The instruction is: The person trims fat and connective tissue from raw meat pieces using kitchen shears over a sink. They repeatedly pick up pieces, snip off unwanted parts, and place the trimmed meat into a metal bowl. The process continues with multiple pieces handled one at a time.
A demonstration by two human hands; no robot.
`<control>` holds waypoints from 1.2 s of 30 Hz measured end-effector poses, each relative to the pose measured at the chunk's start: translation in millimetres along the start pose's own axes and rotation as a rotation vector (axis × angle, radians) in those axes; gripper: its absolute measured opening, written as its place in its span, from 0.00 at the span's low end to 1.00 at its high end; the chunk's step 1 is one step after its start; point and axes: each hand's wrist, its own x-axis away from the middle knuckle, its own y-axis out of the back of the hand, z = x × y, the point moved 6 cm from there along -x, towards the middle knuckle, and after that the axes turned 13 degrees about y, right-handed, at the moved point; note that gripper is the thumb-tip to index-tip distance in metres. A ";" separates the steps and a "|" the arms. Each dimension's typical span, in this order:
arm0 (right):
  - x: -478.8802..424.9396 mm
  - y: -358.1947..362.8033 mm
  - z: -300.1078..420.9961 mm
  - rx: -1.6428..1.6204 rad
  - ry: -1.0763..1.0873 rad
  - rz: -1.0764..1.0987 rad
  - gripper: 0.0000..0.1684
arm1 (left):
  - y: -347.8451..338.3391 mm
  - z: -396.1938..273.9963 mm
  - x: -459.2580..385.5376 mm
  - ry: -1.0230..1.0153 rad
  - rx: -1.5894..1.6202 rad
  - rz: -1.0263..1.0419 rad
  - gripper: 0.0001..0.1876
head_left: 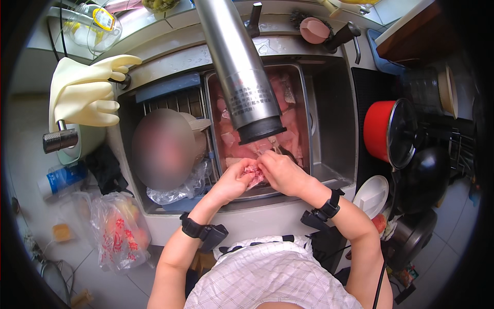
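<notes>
Both my hands meet over the near edge of a metal basin (307,116) set in the sink. Between the fingers of my left hand (235,178) is a small piece of raw meat (254,175), and my right hand (278,170) pinches it from the other side. Pinkish water with several pieces of raw meat or fish (287,116) fills the basin. Beyond my right hand lies a pair of scissors (283,150), partly in the water, its handles partly hidden by that hand. A thick steel faucet body (243,73) hangs over the basin and covers part of it.
A drying rack (173,101) at the sink's left holds a blurred round thing (164,148) and a clear plastic bag (181,189). Cream rubber gloves (83,92) hang at the upper left. A red pot (380,129) with a glass lid stands right of the sink (332,116).
</notes>
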 end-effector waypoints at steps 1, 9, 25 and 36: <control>-0.7 2.3 -2.5 -0.029 -0.016 -0.059 0.04 | 1.5 -1.0 0.7 -0.006 -0.026 -0.015 0.13; 49.4 -6.9 -143.2 -0.235 -0.811 -0.616 0.12 | 18.4 12.6 -13.2 0.046 -0.013 -0.111 0.15; -7.9 -2.9 -19.2 -0.350 -0.222 0.098 0.10 | 2.0 -5.6 0.9 -0.035 -0.294 -0.095 0.11; -6.9 3.9 10.4 -0.075 0.088 0.193 0.06 | -9.1 -18.8 19.2 0.046 -0.284 -0.066 0.13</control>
